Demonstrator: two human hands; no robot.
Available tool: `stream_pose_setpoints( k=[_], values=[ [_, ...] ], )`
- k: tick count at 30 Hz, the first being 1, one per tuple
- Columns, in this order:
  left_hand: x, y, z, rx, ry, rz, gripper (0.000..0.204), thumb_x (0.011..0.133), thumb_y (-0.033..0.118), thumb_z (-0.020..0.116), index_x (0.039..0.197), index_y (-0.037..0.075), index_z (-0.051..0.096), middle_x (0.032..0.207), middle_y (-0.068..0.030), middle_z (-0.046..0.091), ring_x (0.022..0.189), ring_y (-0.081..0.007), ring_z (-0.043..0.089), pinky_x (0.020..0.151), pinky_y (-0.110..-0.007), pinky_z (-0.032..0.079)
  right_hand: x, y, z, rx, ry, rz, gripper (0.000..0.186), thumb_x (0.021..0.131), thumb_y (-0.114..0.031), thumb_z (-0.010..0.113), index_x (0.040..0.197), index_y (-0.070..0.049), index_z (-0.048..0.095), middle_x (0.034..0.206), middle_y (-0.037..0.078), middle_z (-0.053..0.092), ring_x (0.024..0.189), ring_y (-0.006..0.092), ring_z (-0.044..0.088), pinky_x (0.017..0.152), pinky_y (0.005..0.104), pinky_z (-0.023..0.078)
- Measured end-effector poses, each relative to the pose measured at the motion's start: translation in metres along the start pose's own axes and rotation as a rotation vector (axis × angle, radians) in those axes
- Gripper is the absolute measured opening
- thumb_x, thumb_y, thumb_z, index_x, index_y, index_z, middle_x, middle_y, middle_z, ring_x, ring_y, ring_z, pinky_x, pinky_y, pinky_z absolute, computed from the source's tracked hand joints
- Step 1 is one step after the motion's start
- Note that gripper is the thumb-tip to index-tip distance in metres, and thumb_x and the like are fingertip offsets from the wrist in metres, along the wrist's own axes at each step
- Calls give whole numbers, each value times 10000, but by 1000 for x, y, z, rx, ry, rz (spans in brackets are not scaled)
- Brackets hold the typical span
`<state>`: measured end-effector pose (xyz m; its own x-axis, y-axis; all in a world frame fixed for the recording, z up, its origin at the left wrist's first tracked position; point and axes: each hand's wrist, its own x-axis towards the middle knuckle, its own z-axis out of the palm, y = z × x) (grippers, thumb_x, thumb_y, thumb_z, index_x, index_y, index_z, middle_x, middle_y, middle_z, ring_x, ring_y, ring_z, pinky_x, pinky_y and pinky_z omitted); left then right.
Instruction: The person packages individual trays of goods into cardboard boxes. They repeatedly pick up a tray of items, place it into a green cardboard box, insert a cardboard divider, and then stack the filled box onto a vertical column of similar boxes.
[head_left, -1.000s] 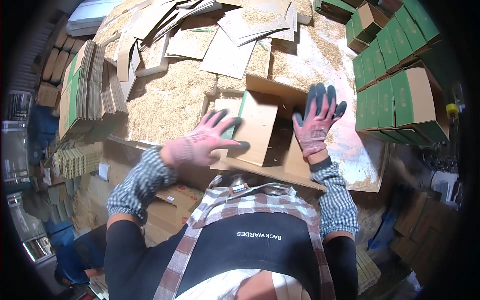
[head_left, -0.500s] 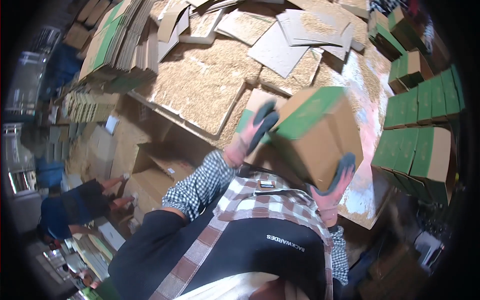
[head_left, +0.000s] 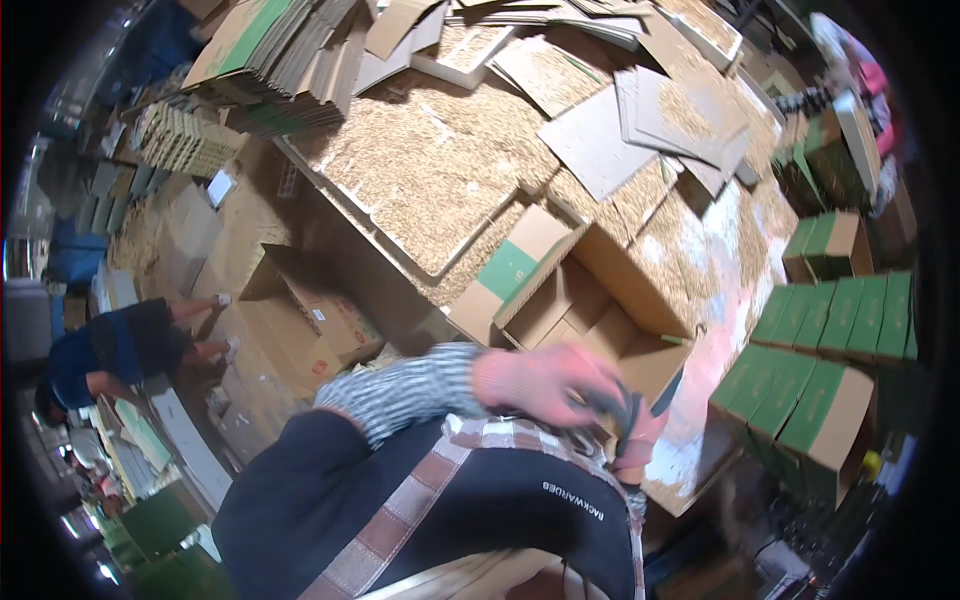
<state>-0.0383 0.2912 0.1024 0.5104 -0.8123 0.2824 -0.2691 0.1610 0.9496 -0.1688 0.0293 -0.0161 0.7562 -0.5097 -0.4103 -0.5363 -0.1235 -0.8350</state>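
A brown cardboard box [head_left: 625,290] with a green band stands open-topped before me, its inside showing. My right hand [head_left: 640,435], in a pink glove with dark fingertips, grips the near right corner of the box, with its wall between thumb and fingers. My left hand [head_left: 545,385], in the same kind of glove, is at the near edge of the box, close to the right hand. Motion smears its fingers, so their hold cannot be made out. A flat cardboard piece with a green band [head_left: 510,262] lies against the left side of the box.
Shallow trays of pale grain-like pieces [head_left: 420,180] cover the table, with grey sheets [head_left: 600,140] on top. Folded cartons [head_left: 280,60] are stacked far left. Green-and-brown boxes [head_left: 790,390] line the right. Another person [head_left: 120,345] bends at left near an open carton [head_left: 310,330].
The box has turned so that its open top faces me. My left hand has moved from its left side to its near edge, toward my right hand. The view has shifted.
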Motion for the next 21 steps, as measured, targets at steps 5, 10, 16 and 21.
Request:
stream_pose_setpoints(
  k=[5, 10, 16, 21],
  values=[
    [-175, -132, -109, 730, 1680, -944, 598, 853, 347, 715, 1332, 66, 494, 1341, -195, 466, 1241, -300, 465, 1058, -459, 364, -20, -62, 54, -307, 265, -394, 705, 779, 64, 514, 1461, 13, 343, 1477, 193, 420, 1370, 306, 394, 1135, 361, 279],
    [-212, -231, -92, 538, 1836, -1136, 842, 852, 470, 685, 1494, 94, 290, 1461, -173, 371, 1337, -344, 363, 1122, -472, 278, 1, -65, 51, -377, 47, -362, 687, 752, 120, 455, 1427, -4, 414, 1442, 152, 470, 1361, 269, 409, 1143, 348, 269],
    [-156, -71, -111, -772, 1707, -193, 505, 959, 265, 527, 1406, 62, 409, 1328, -123, 506, 1205, -266, 505, 1054, -419, 399, 5, -66, 50, -352, 60, -370, 670, 745, 137, 452, 1393, -31, 460, 1389, 150, 522, 1338, 286, 442, 1122, 360, 312],
    [-156, -5, -133, -1190, 901, -17, 397, 1018, 196, 405, 1306, -66, 478, 1272, -202, 591, 1146, -279, 607, 1001, -415, 510, 11, -72, 62, -444, 22, -424, 707, 757, 123, 470, 1426, -102, 426, 1410, 160, 487, 1316, 341, 443, 1094, 389, 356]
  ],
)
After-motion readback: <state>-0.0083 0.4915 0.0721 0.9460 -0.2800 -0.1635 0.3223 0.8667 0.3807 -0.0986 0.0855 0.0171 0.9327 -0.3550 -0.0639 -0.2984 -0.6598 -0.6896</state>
